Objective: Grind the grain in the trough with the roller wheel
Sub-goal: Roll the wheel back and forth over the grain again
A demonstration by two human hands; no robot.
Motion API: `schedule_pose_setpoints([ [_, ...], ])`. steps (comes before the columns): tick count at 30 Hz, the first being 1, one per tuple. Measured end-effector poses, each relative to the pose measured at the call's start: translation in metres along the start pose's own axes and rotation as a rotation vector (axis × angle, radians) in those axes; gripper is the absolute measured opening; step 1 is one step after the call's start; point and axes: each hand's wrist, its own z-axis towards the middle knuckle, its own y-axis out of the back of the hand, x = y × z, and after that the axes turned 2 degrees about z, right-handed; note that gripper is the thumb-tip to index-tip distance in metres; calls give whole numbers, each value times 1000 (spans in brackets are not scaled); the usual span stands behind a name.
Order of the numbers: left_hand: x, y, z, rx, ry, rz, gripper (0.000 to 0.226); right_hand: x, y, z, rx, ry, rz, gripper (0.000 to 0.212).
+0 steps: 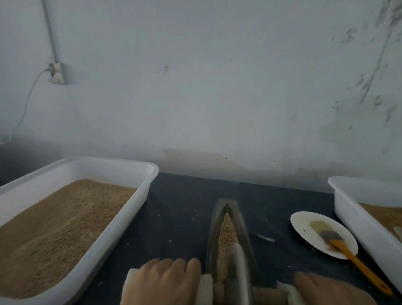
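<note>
Dark table [181, 212] lies bare around the central trough [242, 221]; tan grain [226, 231] fills its groove. Left hand [163, 288] and right hand [325, 289] apparently grip the roller wheel [239, 272] handles, blurred.

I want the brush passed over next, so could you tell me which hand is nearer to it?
Right. The right hand sits just left of the brush; the left hand lies beyond the trough.

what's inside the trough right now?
Grain fills the trough groove from the far tip toward the roller wheel. What lies under the wheel and nearer the camera is covered.
</note>
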Motion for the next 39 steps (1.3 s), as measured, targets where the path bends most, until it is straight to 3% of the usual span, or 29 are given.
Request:
schedule_pose_setpoints([
  [2,2,-6,11,92,25,20,36,1,2,1,9,-48,-59,25],
  [5,22,-35,51,41,116,19,29,-1,8,19,-163,-7,-125,16],
  [8,30,-41,71,80,170,63,29,7,27,29,-187,21,-92,18],
  [18,-4,5,-15,211,28,-12,24,11,49,-60,143,110,-6,35],
  [21,-1,5,-4,293,55,-10,27,13,45,-52,123,67,-62,25],
  [27,24,-41,65,82,191,149,23,0,15,28,-188,-20,-92,18],
  [30,29,-43,86,50,189,195,24,-4,15,49,-225,-37,-82,20],
  [36,13,-20,22,99,85,72,50,0,20,-26,-125,59,-116,33],
  [39,0,2,-19,6,-81,72,65,7,37,-72,-256,167,-81,60],
])
